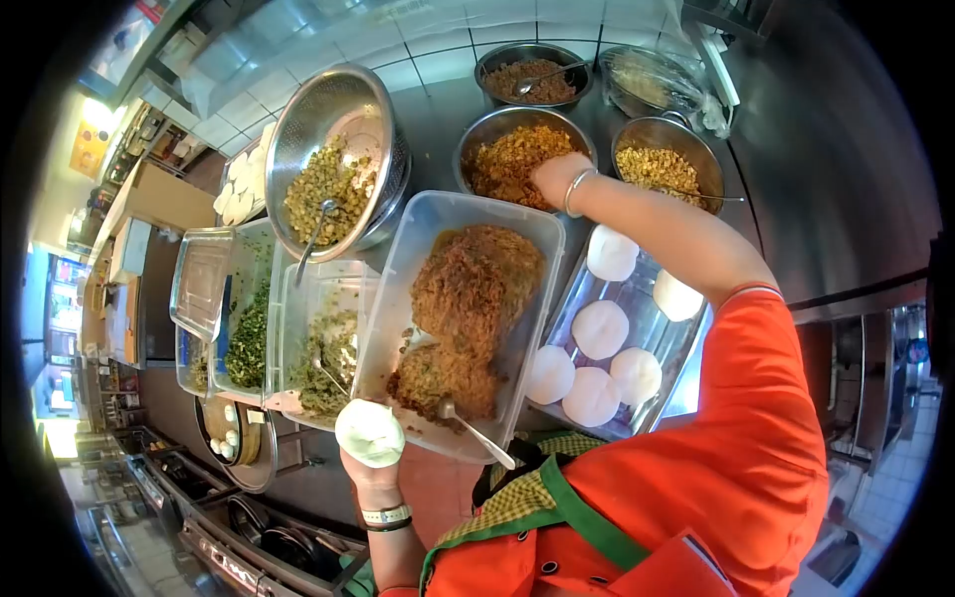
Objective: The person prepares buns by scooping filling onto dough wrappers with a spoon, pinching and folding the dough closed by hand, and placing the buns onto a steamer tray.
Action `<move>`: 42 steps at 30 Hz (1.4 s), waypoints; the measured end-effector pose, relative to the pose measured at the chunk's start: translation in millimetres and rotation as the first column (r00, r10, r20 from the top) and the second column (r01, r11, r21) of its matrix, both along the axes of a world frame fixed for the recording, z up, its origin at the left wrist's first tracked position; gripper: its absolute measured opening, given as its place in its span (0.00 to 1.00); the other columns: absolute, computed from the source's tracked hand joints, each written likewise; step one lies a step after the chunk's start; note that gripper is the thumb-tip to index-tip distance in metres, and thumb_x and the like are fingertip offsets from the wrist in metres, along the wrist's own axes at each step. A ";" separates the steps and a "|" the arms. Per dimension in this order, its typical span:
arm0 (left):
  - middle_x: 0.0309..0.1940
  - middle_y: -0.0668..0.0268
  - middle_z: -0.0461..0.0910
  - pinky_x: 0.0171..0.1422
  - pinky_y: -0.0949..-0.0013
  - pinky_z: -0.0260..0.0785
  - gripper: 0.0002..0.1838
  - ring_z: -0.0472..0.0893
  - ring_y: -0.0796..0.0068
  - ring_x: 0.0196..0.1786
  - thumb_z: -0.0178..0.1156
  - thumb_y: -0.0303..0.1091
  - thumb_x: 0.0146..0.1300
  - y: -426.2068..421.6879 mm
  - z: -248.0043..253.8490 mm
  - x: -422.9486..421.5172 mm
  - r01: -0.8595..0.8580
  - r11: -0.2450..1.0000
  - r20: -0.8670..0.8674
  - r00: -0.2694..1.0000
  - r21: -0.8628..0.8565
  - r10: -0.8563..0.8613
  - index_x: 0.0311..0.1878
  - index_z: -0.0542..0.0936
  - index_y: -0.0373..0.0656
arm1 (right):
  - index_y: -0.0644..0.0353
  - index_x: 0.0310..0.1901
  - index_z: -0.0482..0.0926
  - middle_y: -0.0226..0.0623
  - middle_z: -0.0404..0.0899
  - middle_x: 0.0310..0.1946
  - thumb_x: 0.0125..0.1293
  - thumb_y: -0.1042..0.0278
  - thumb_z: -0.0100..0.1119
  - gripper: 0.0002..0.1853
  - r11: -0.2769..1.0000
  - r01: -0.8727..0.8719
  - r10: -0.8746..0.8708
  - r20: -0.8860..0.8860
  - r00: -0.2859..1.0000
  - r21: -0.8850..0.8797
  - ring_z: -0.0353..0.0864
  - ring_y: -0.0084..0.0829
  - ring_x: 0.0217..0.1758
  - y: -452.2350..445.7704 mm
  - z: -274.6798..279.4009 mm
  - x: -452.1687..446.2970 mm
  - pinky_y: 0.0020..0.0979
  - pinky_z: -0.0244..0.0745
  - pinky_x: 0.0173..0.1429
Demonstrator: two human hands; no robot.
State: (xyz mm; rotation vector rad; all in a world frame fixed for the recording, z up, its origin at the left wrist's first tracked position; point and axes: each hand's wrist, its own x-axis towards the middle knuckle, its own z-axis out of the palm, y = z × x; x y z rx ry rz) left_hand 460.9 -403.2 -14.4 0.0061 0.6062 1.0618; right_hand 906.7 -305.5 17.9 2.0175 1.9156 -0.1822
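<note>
A round, flat piece of white dough (369,434) rests on my left hand (374,476), whose fingers are mostly hidden beneath it. Reaching forward, my right hand (557,180) touches the orange-brown crumbly filling (512,159) in a metal bowl; its fingertips are buried or hidden there. Between my arms stands a clear plastic tub (542,298) of brown shredded filling with a spoon (477,434). Several white dough rounds (600,329) lie on a metal tray (564,310) under my right forearm.
Around the back stand a colander (288,129) of green-yellow filling, a bowl of brown mince (542,90), a plastic-wrapped bowl (652,80) and a bowl of yellow bits (657,167). Tubs of chopped greens (249,343) and green filling (323,363) stand at the left. A round steamer (227,433) is lower left.
</note>
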 end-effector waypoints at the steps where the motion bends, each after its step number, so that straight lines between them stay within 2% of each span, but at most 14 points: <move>1: 0.43 0.57 0.75 0.48 0.58 0.70 0.18 0.75 0.60 0.44 0.41 0.40 0.61 -2.1 5.7 5.4 -0.016 1.000 -0.097 0.995 0.004 0.016 0.48 0.71 0.38 | 0.60 0.39 0.79 0.40 0.78 0.41 0.53 0.70 0.50 0.12 1.000 -0.019 0.019 -0.026 0.999 -0.016 0.77 0.38 0.45 -7.8 2.2 -6.0 0.36 0.74 0.42; 19: 0.44 0.56 0.75 0.48 0.57 0.71 0.20 0.75 0.58 0.45 0.40 0.42 0.62 44.0 43.6 116.6 0.285 0.950 -0.189 0.947 0.128 -0.259 0.49 0.70 0.38 | 0.61 0.37 0.79 0.42 0.78 0.38 0.53 0.70 0.51 0.11 0.988 0.130 -0.133 -0.041 0.990 -0.078 0.78 0.37 0.41 -10.6 0.1 12.3 0.33 0.74 0.39; 21: 0.44 0.55 0.74 0.49 0.57 0.70 0.20 0.75 0.58 0.46 0.40 0.42 0.62 53.2 42.3 128.6 0.311 0.943 -0.117 0.947 0.117 -0.298 0.49 0.70 0.38 | 0.61 0.38 0.78 0.44 0.77 0.41 0.53 0.70 0.51 0.11 0.951 -0.186 0.198 0.023 0.980 -0.246 0.77 0.38 0.43 11.0 -31.1 32.5 0.33 0.74 0.40; 23: 0.43 0.56 0.75 0.49 0.58 0.71 0.20 0.75 0.59 0.46 0.40 0.42 0.62 69.6 41.8 144.1 0.339 0.927 -0.130 0.938 0.159 -0.321 0.49 0.70 0.38 | 0.58 0.38 0.78 0.42 0.79 0.29 0.55 0.69 0.52 0.11 0.936 -0.350 0.338 -0.166 0.926 -0.045 0.78 0.35 0.30 20.8 -65.7 63.8 0.31 0.71 0.28; 24: 0.43 0.56 0.75 0.49 0.59 0.71 0.20 0.75 0.59 0.46 0.40 0.41 0.62 78.3 41.1 152.2 0.375 0.909 -0.119 0.926 0.180 -0.358 0.48 0.71 0.37 | 0.58 0.38 0.78 0.38 0.75 0.23 0.55 0.68 0.51 0.10 0.961 0.201 -0.273 -0.539 0.797 -0.191 0.73 0.30 0.23 7.8 -35.2 50.9 0.29 0.64 0.22; 25: 0.43 0.56 0.75 0.49 0.60 0.71 0.19 0.76 0.60 0.45 0.40 0.41 0.63 87.8 41.5 161.0 0.409 0.890 -0.108 0.913 0.202 -0.394 0.48 0.71 0.37 | 0.57 0.37 0.78 0.34 0.72 0.17 0.56 0.68 0.50 0.09 0.655 0.563 -0.710 -0.666 0.230 -0.504 0.68 0.25 0.16 -3.5 -12.3 39.2 0.27 0.57 0.16; 26: 0.42 0.57 0.76 0.48 0.60 0.72 0.19 0.76 0.60 0.44 0.41 0.41 0.63 98.2 43.0 171.8 0.414 0.888 -0.108 0.910 0.201 -0.400 0.47 0.71 0.38 | 0.57 0.35 0.77 0.25 0.61 0.12 0.58 0.66 0.49 0.09 0.619 0.565 -0.695 -0.715 0.073 -0.545 0.54 0.18 0.12 -11.3 -5.6 36.0 0.22 0.44 0.15; 27: 0.41 0.57 0.76 0.47 0.61 0.72 0.18 0.77 0.61 0.43 0.41 0.41 0.63 108.2 44.6 184.9 0.420 0.885 -0.106 0.907 0.199 -0.407 0.47 0.71 0.38 | 0.57 0.35 0.77 0.25 0.61 0.12 0.58 0.66 0.49 0.09 0.621 0.567 -0.693 -0.717 0.075 -0.541 0.54 0.18 0.12 -13.8 -7.0 40.6 0.22 0.44 0.15; 29: 0.38 0.58 0.76 0.44 0.61 0.73 0.16 0.78 0.61 0.39 0.43 0.39 0.62 130.1 44.9 214.4 0.400 0.886 -0.088 0.916 0.235 -0.391 0.43 0.72 0.38 | 0.61 0.32 0.77 0.27 0.67 0.14 0.55 0.69 0.54 0.06 0.552 0.511 -0.629 -0.732 -0.263 -0.659 0.56 0.19 0.10 -17.6 -10.1 53.1 0.22 0.46 0.13; 33: 0.36 0.59 0.76 0.41 0.59 0.72 0.15 0.77 0.59 0.37 0.40 0.39 0.62 178.0 26.7 273.4 0.468 0.793 -0.127 0.880 0.389 -0.458 0.40 0.72 0.39 | 0.61 0.34 0.77 0.26 0.63 0.12 0.59 0.68 0.48 0.09 0.627 0.556 -0.501 -0.829 -0.248 -0.545 0.55 0.19 0.12 -29.9 19.9 57.3 0.22 0.48 0.16; 37: 0.35 0.60 0.75 0.44 0.55 0.69 0.16 0.75 0.59 0.39 0.36 0.40 0.62 201.8 9.4 343.4 0.327 0.925 -0.040 0.945 0.192 -0.326 0.40 0.71 0.41 | 0.61 0.35 0.77 0.26 0.65 0.14 0.58 0.67 0.49 0.10 0.720 0.620 -0.350 -0.935 -0.064 -0.312 0.59 0.20 0.15 -39.6 52.8 50.8 0.23 0.53 0.18; 39: 0.37 0.60 0.74 0.46 0.54 0.68 0.16 0.74 0.59 0.40 0.35 0.40 0.62 211.6 -5.8 372.3 0.339 0.913 0.045 0.933 0.226 -0.358 0.40 0.71 0.42 | 0.60 0.37 0.77 0.31 0.70 0.16 0.56 0.71 0.48 0.09 0.754 0.649 -0.260 -0.952 0.160 -0.097 0.68 0.26 0.18 -40.6 44.4 41.9 0.26 0.62 0.21; 41: 0.38 0.60 0.74 0.48 0.53 0.67 0.16 0.74 0.59 0.41 0.34 0.40 0.63 210.2 -9.1 387.7 0.348 0.901 0.122 0.913 0.259 -0.388 0.41 0.70 0.42 | 0.59 0.44 0.73 0.38 0.76 0.24 0.56 0.74 0.44 0.14 0.768 0.365 -0.178 -0.372 0.911 0.527 0.75 0.34 0.23 -45.5 33.8 22.5 0.31 0.70 0.28; 42: 0.41 0.57 0.72 0.50 0.51 0.65 0.17 0.72 0.56 0.44 0.33 0.39 0.63 206.0 -3.9 393.2 0.298 0.934 0.118 0.938 0.197 -0.325 0.43 0.69 0.40 | 0.58 0.49 0.69 0.42 0.76 0.30 0.55 0.74 0.43 0.18 0.748 0.321 -0.188 -0.279 0.942 0.580 0.78 0.36 0.26 -55.6 32.8 5.7 0.32 0.73 0.29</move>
